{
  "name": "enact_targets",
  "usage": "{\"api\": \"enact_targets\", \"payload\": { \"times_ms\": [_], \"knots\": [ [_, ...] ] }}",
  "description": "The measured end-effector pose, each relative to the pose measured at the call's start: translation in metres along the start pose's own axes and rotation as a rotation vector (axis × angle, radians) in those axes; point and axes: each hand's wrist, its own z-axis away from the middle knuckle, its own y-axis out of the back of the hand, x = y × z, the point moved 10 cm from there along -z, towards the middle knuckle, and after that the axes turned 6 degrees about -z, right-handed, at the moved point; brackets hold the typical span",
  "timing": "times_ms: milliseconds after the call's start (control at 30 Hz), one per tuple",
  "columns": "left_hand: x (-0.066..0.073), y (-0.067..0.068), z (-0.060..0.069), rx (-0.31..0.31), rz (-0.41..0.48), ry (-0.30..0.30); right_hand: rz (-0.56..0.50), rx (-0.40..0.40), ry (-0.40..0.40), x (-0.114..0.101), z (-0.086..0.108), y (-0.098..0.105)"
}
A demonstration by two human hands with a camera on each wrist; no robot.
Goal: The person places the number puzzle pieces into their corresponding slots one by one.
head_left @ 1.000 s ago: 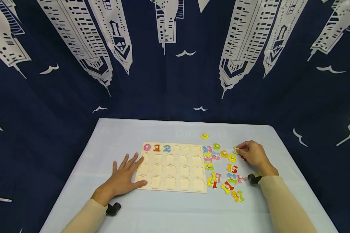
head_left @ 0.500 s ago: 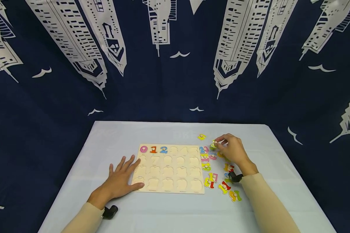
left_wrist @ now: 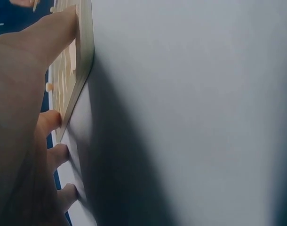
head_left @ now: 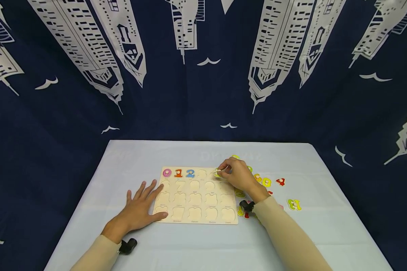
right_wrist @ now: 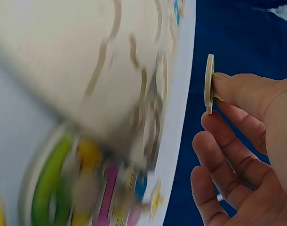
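Note:
My right hand pinches a small green number piece over the top row of a wooden number puzzle board. In the right wrist view the piece is seen edge-on, pale wood, between thumb and fingertips, apart from the board; its numeral cannot be read. My left hand lies spread on the board's left edge, with the thumb on the near edge in the left wrist view. A pink 0, a red 1 and a blue 2 sit in the first recesses.
Several loose number pieces lie right of the board, partly hidden by my right arm. A red 4 and a yellow-green piece lie farther out. The white table backs onto a dark blue cloth with white buildings.
My right hand has moved left, carrying the green number piece from the loose pieces to above the board's top row. The left hand stays on the board's edge. The head view has shifted slightly.

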Motion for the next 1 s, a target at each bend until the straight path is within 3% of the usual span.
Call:
{"api": "enact_targets", "payload": {
  "times_ms": [167, 500, 1000],
  "knots": [
    [0.0, 0.001, -0.001, -0.007, 0.006, 0.005, 0.003, -0.042, 0.039, -0.016, -0.017, -0.025],
    [0.003, 0.004, 0.002, -0.004, 0.003, -0.003, 0.038, -0.124, 0.037, -0.022, -0.039, -0.063],
    [0.002, 0.003, 0.001, -0.01, -0.008, -0.006, 0.049, -0.091, -0.001, -0.015, -0.044, -0.068]
  ]
}}
